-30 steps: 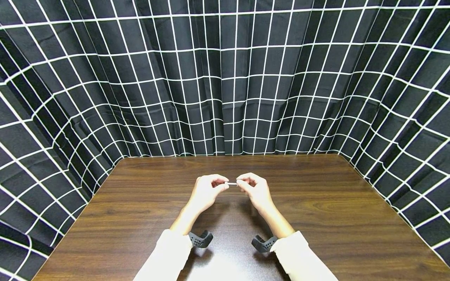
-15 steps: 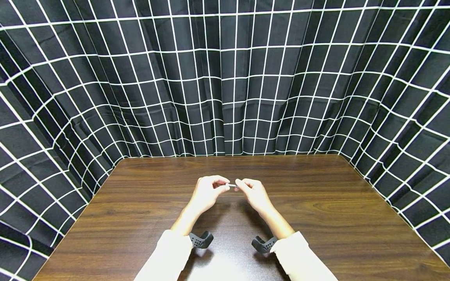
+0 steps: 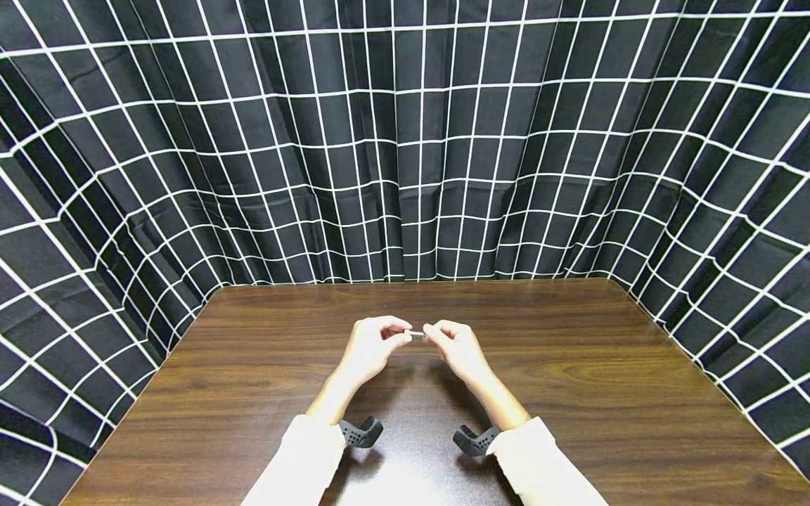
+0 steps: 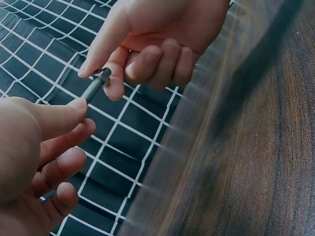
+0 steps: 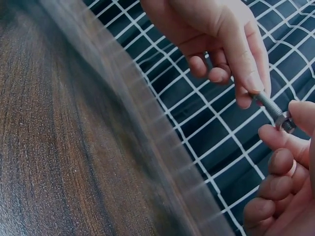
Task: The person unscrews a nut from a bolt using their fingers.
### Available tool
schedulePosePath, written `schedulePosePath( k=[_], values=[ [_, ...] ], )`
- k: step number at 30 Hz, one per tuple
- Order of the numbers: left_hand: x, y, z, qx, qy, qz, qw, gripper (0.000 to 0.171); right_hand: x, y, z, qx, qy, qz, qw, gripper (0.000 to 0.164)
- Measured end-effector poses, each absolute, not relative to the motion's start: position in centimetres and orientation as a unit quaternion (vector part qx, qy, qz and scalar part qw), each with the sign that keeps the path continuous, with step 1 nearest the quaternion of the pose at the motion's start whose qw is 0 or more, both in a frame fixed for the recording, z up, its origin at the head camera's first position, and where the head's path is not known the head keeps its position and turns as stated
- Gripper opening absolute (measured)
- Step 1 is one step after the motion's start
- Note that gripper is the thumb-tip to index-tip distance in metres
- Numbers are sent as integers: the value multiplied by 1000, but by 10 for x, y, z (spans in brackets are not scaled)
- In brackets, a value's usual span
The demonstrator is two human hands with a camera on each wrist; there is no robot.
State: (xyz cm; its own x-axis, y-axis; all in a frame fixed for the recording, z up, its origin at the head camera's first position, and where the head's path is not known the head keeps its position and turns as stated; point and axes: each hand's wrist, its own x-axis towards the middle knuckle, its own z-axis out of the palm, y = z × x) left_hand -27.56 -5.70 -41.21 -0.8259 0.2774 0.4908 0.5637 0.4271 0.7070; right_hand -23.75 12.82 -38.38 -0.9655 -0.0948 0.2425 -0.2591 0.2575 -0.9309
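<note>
A threaded metal bolt (image 4: pixel 92 90) is held in the air between both hands, with a nut (image 5: pixel 284 121) near its free end. My left hand (image 3: pixel 370 346) pinches the other end between thumb and index finger, hiding that end. The left hand's remaining fingers are loosely curled in the left wrist view. My right hand (image 3: pixel 463 348) has its thumb and index finger on either side of the nut, pinching it. In the head view the bolt (image 3: pixel 416 334) is only a thin, pale bar lying almost level between the fingertips.
Below the hands is a brown wood-grain table (image 3: pixel 253 365). A black curtain with a white grid (image 3: pixel 405 140) surrounds its back and sides. Dark wrist mounts (image 3: pixel 362 431) sit at both cuffs, above the table near its front.
My right thumb has shifted forward over the index finger at the nut, and the right hand has dipped slightly. The left hand keeps its pinch on the bolt, almost still.
</note>
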Motion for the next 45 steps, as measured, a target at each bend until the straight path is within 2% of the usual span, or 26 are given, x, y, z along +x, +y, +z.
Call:
schedulePosePath(
  k=[12, 45],
  values=[
    [-276, -58, -411, -243, -837, -463, 160, 13, -238, 129, -386, 116, -770, 624, 68, 14],
    [-277, -60, -409, -224, -837, -472, 166, 13, -234, 123, -382, 133, -767, 616, 123, 15]
  ],
)
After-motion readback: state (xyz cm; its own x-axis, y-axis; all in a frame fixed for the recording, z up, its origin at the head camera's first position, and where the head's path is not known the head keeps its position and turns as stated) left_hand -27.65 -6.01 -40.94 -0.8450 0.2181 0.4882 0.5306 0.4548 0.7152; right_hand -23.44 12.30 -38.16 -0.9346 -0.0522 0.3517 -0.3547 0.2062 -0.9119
